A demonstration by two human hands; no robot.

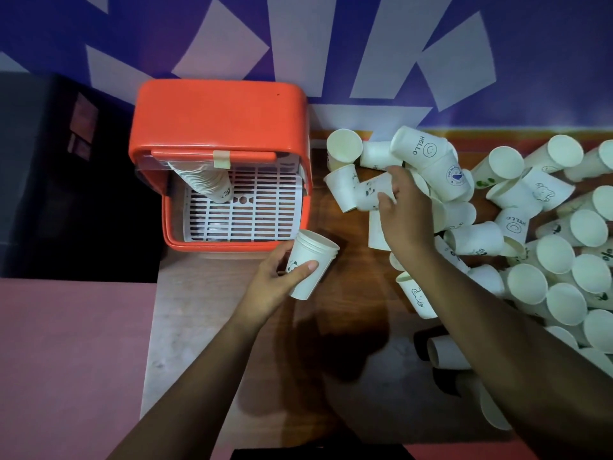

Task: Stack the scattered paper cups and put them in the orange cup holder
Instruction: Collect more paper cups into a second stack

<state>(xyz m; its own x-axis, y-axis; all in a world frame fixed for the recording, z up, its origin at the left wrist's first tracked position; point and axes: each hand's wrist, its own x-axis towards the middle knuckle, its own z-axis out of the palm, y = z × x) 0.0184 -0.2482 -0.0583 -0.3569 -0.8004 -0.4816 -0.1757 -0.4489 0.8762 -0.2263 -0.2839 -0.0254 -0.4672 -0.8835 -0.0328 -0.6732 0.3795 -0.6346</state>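
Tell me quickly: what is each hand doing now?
Left hand: closed, holding a stack of cups.
Right hand: open, reaching onto a cup in the pile.

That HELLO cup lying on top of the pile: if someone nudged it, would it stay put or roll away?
The HELLO cup lies on its side atop other cups, so a nudge would probably send it rolling or sliding off. Being tapered, it would likely curve rather than roll straight. It looks like thin paper, so probably light and easily crushed.

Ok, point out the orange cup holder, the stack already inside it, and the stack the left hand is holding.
Orange cup holder (219, 114), head view, on its flat orange top.
Stack inside the holder (207, 182), head view, mid-length on its ribbed rims.
Stack in the left hand (310, 260), head view, on the outer cup's side wall.
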